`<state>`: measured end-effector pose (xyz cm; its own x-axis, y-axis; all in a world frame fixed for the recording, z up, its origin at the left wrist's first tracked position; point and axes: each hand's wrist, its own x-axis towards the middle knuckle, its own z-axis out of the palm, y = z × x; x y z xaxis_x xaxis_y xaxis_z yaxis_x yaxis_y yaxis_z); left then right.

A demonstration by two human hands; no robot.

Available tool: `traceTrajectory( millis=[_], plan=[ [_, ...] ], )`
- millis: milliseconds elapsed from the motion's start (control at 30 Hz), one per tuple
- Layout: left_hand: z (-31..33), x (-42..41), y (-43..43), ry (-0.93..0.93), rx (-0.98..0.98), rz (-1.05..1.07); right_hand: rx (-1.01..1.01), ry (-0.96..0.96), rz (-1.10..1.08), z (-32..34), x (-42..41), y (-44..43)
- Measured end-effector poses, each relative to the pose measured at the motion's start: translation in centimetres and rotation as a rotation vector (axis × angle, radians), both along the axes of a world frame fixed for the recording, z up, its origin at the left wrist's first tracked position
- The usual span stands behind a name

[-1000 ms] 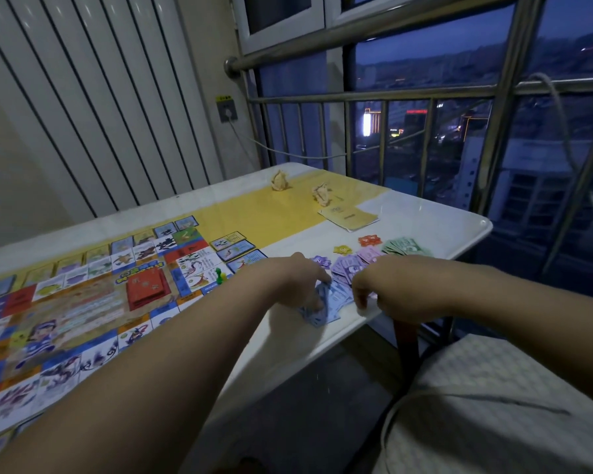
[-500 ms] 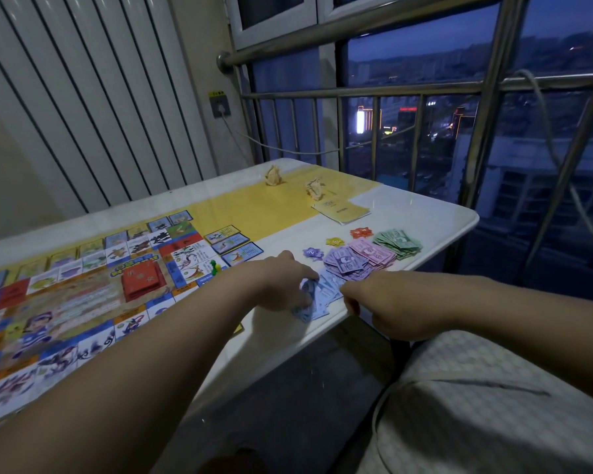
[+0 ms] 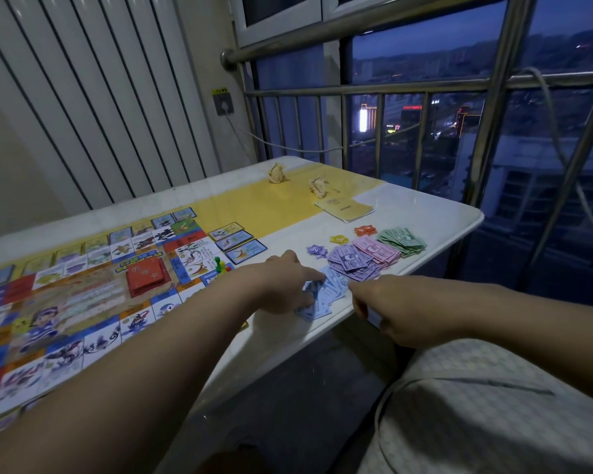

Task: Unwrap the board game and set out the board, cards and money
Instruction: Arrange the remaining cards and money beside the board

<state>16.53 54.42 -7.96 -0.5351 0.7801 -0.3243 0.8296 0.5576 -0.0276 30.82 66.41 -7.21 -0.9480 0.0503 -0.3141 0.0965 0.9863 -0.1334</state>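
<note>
"What are the fingers doing?"

"The left hand [image 3: 283, 285] is just right of the frame's centre, fingers curled down round a fan of blue notes [image 3: 326, 294] and gripping them against the table [image 3: 425, 213] near its front edge. The right hand [image 3: 394, 311] is beside it, to the right and a little lower, at the table's rim. Its fingers are bent under and the forefinger tip reaches the edge of the same blue fan. I cannot tell whether it has hold of a note"

"And the rest of the money?"

"It is laid out in heaps just above the hands, running up and to the right: purple notes [image 3: 351, 265] touching the blue ones, then pink notes [image 3: 377, 251], then green notes [image 3: 403, 241] nearest the table's right edge. Above the heaps sit three small star tokens, one purple [image 3: 316, 250], one yellow [image 3: 338, 239], one orange [image 3: 364, 230]"

"Where is the board?"

"The board [image 3: 83, 302] lies flat over the left half of the frame, partly behind the left forearm. A red card stack [image 3: 147, 277] rests on its middle, and a green pawn [image 3: 217, 263] stands near its right corner. Three picture cards [image 3: 237, 241] lie side by side just off that corner. Further up, right of centre, there is a yellow booklet [image 3: 344, 208], and above it two crumpled paper wads [image 3: 276, 173]. A metal railing [image 3: 356, 88] runs behind the table at the upper right"
</note>
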Motion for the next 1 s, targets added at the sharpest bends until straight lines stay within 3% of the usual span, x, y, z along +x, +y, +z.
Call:
traceTrajectory(
  millis=[267,633,867,1000],
  plan=[
    [0.2,-0.2,-0.5,-0.081,0.085,0.031,-0.011,0.046,0.022,-0.5,0.3,-0.4],
    [0.2,-0.4,-0.6,-0.053,0.037,0.010,-0.139,0.097,-0.025,-0.1,-0.3,-0.2],
    [0.2,1.2,1.0,0.063,0.231,-0.113,-0.177,0.122,-0.120,0.6,-2.3,1.5],
    [-0.6,1.7,2.0,0.211,0.233,-0.127,-0.193,0.125,-0.156,1.2,-2.9,1.9]
  ],
)
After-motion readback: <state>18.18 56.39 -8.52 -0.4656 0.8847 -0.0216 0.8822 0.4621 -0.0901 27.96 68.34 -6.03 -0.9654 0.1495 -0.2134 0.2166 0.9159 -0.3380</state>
